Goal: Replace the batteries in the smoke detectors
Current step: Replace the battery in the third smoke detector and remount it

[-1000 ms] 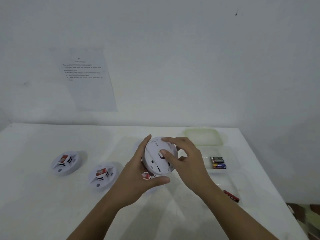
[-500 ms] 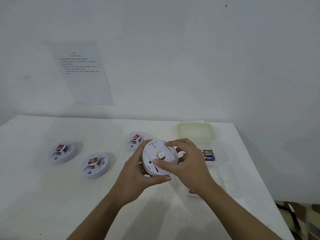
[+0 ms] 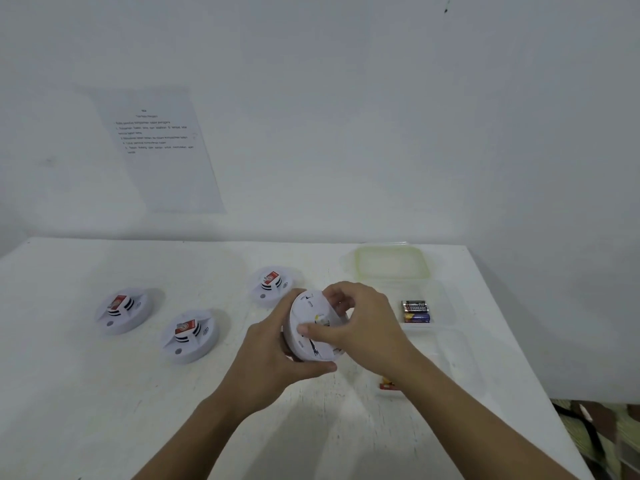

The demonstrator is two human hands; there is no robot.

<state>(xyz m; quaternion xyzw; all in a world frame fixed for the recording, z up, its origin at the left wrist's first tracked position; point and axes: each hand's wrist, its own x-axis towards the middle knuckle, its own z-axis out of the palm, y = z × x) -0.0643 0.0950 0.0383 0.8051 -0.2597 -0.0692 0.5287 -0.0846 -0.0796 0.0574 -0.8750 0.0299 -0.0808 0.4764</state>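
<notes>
Both hands [image 3: 277,355] curled round tilted smoke detector [image 3: 308,332].

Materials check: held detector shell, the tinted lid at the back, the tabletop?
Held detector: white moulded plastic, matte, judging by uniform colour and moulded slots. Lid: translucent yellow-green plastic, probably soft; the table shows through it. Table: white matte top, painted or laminate, faintly scuffed; core cannot be told.

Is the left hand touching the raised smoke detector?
Touching. The head view shows the left hand gripping the raised smoke detector round its rim, thumb under its lower edge.
</notes>
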